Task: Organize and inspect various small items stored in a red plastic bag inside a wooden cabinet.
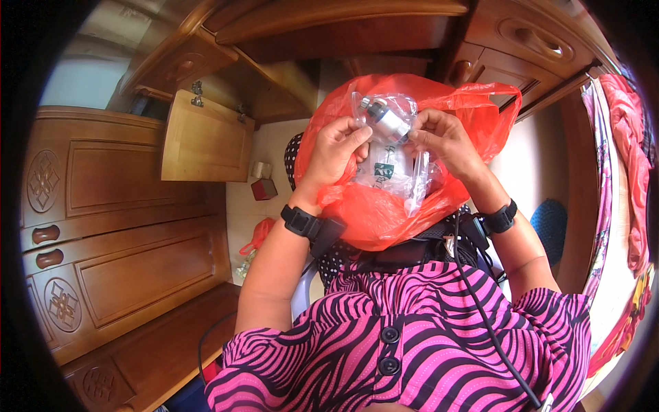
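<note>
My left hand (335, 150) and my right hand (446, 141) each pinch a side of a small clear plastic bag (405, 103). Inside it lies a silvery, cylindrical metal fitting (391, 123) with dark bands; its exact kind is unclear. Below the hands, a large red plastic bag (377, 230) lies open across my lap. Within this red bag sits a whitish, see-through plastic package (388, 178) with a dark green printed mark. Both my wrists wear black straps.
A wooden cabinet door (206, 141) stands open at the left, beside carved wooden drawers (130, 172). On the floor are a dark red box (263, 189) and a small red bag (256, 237). Bright fabrics (625, 144) hang at the right. A black cable (491, 319) runs down my front.
</note>
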The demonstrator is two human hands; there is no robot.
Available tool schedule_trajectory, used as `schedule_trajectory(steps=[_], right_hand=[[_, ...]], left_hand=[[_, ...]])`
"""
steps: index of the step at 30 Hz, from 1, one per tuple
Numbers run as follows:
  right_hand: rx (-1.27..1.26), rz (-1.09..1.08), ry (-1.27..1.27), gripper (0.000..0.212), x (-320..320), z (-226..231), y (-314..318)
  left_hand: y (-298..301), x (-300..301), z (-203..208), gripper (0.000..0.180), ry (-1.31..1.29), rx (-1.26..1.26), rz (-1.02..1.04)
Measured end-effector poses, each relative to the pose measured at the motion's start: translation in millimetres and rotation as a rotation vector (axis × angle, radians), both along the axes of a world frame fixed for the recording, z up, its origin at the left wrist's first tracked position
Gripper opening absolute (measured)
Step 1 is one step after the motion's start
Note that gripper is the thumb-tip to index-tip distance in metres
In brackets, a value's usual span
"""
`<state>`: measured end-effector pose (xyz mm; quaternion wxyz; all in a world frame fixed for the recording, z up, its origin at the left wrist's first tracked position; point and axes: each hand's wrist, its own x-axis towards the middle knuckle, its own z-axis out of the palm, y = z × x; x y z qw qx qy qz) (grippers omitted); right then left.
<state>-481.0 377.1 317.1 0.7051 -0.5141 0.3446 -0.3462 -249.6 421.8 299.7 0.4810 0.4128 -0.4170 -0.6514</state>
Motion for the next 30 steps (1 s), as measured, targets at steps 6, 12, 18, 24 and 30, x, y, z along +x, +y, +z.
schedule_trajectory(steps=[6, 12, 18, 24, 30], right_hand=[[0.066, -0.079, 0.021, 0.006, -20.6, -3.5, -14.7], [0.051, -0.081, -0.021, 0.006, -32.5, 2.0, -12.7], [-0.051, -0.008, -0.009, 0.007, -11.6, 2.9, -6.1], [-0.047, 0.006, -0.015, 0.024, -10.0, 13.5, -14.2], [-0.268, 0.103, 0.178, 0.052, 13.9, 35.1, -29.0]], left_hand=[[1.4, -6.8, 0.8, 0.017, 0.023, -0.057, 0.167], [0.5, -6.3, 16.7, 0.02, 0.055, 0.02, 0.111], [-0.9, -2.5, 3.6, 0.017, -0.059, -0.011, 0.006], [3.5, -5.0, -2.4, 0.013, 0.016, -0.045, 0.132], [6.5, -8.6, 6.1, 0.012, -0.084, -0.147, 0.008]])
